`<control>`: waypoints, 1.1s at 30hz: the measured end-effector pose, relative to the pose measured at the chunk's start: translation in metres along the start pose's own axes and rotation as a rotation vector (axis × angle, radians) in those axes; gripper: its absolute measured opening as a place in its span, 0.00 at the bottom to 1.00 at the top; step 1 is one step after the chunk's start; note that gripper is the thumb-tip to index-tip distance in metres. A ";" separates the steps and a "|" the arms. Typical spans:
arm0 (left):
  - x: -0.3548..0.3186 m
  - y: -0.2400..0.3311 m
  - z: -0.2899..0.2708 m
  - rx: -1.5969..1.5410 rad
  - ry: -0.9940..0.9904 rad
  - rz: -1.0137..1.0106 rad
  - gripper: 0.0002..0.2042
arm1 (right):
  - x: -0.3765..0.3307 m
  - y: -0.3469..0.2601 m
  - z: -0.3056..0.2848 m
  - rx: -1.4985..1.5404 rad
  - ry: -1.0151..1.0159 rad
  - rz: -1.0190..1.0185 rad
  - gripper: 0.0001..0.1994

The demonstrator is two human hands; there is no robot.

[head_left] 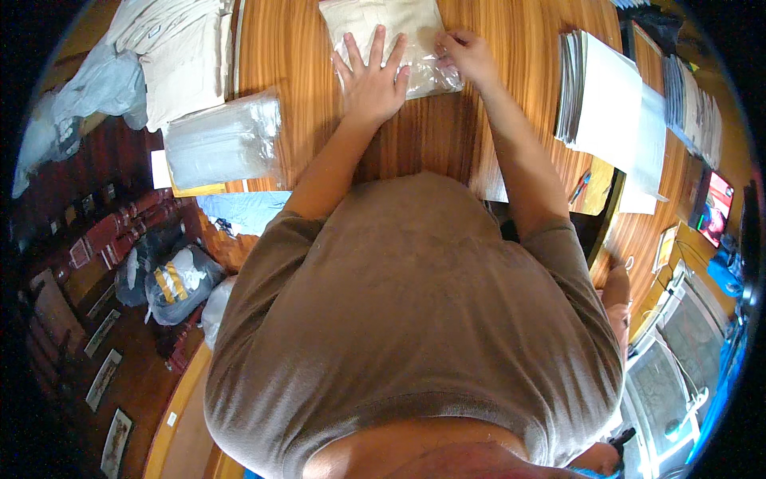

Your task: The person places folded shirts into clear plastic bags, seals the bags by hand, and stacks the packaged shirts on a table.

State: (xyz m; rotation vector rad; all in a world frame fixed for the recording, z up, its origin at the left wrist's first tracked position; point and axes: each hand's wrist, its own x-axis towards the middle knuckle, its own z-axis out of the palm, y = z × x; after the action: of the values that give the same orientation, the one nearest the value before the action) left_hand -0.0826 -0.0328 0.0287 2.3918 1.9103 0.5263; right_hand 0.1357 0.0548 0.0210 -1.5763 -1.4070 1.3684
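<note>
A clear plastic bag (427, 60) with folded beige cloth inside lies flat on the wooden table, at the far middle. My left hand (375, 88) rests on its left part, palm down with the fingers spread. At the bag's right edge, my right hand (471, 60) is closed, thumb and fingers pinching the loose plastic there. The far end of the bag is cut off by the picture's upper edge.
Left on the table (299, 48) are a stack of folded beige cloth (187, 68) and a pile of clear plastic bags (223, 140). White sheets (602, 104) are stacked at the right, near a small blue-and-red tool (581, 186). Filled bags (183, 283) stand on the floor at left.
</note>
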 end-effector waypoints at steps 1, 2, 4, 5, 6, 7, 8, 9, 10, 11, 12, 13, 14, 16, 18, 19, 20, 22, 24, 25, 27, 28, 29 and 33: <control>0.002 -0.001 0.000 0.032 -0.016 -0.001 0.28 | 0.003 -0.009 -0.002 0.124 -0.044 0.059 0.15; 0.001 -0.002 0.000 0.014 -0.015 -0.007 0.28 | 0.003 -0.018 -0.002 0.125 -0.048 0.105 0.15; 0.001 -0.004 0.000 -0.022 -0.011 -0.017 0.28 | 0.001 -0.031 -0.002 0.126 -0.055 0.196 0.13; 0.001 -0.004 0.000 -0.024 -0.016 -0.018 0.28 | 0.003 -0.031 -0.002 0.062 -0.054 0.154 0.13; 0.000 -0.003 0.000 -0.027 -0.021 -0.020 0.29 | 0.006 -0.031 -0.004 -0.001 -0.053 0.112 0.13; 0.001 -0.003 -0.001 -0.029 -0.025 -0.018 0.29 | 0.010 -0.030 -0.006 -0.063 -0.050 0.069 0.13; 0.002 -0.003 -0.002 -0.030 -0.031 -0.023 0.29 | 0.016 -0.027 -0.008 -0.115 -0.054 0.029 0.15; 0.003 -0.002 -0.003 -0.031 -0.037 -0.026 0.29 | 0.022 -0.022 -0.010 -0.166 -0.056 -0.010 0.17; 0.003 -0.002 -0.003 -0.032 -0.043 -0.033 0.29 | 0.025 -0.020 -0.011 -0.218 -0.063 -0.050 0.19; 0.003 -0.002 -0.002 -0.041 -0.031 -0.037 0.29 | 0.024 -0.016 -0.012 -0.085 -0.002 -0.044 0.21; 0.002 -0.002 -0.001 -0.052 -0.020 -0.039 0.29 | 0.022 -0.011 -0.013 0.048 0.059 -0.036 0.22; 0.003 -0.001 -0.001 -0.061 -0.008 -0.045 0.29 | 0.019 -0.013 -0.014 0.180 0.117 -0.029 0.24; 0.003 -0.001 -0.001 -0.042 -0.020 -0.046 0.29 | 0.016 -0.015 -0.018 0.142 0.124 -0.017 0.25; 0.003 -0.001 -0.002 -0.006 -0.050 -0.042 0.29 | 0.007 -0.022 -0.028 0.067 0.148 0.011 0.27; -0.001 -0.005 0.003 -0.020 -0.015 -0.052 0.29 | -0.007 -0.041 -0.022 0.024 0.068 0.063 0.20; 0.000 -0.004 0.003 -0.028 0.003 -0.050 0.29 | -0.011 -0.047 -0.019 0.004 0.034 0.089 0.16; 0.000 -0.003 0.003 -0.031 -0.001 -0.049 0.29 | -0.011 -0.045 -0.015 -0.136 0.018 0.033 0.15; 0.001 -0.002 0.003 -0.032 -0.008 -0.050 0.29 | -0.010 -0.031 -0.005 -0.415 -0.019 -0.081 0.14; 0.002 -0.002 0.000 -0.034 -0.019 -0.037 0.29 | -0.002 -0.011 -0.003 -0.121 -0.018 -0.141 0.14; 0.003 -0.002 0.000 -0.033 -0.024 -0.037 0.29 | -0.001 -0.012 -0.001 -0.048 -0.019 -0.084 0.14; 0.002 -0.003 0.000 -0.038 -0.019 -0.043 0.29 | 0.001 -0.015 0.001 0.030 -0.017 -0.001 0.15; 0.001 -0.002 0.000 -0.042 -0.016 -0.048 0.29 | 0.000 -0.018 0.000 0.033 -0.016 0.025 0.15; 0.001 -0.002 0.000 -0.047 -0.015 -0.049 0.29 | 0.000 -0.022 -0.001 0.036 -0.014 0.052 0.15; 0.001 -0.004 0.003 -0.041 -0.021 -0.049 0.31 | 0.027 -0.026 -0.026 -0.259 -0.204 0.037 0.21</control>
State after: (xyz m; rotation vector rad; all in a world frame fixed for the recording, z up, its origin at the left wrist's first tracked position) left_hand -0.0849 -0.0302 0.0250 2.3104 1.9243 0.5307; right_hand 0.1497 0.0918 0.0440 -1.6682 -1.7447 1.4489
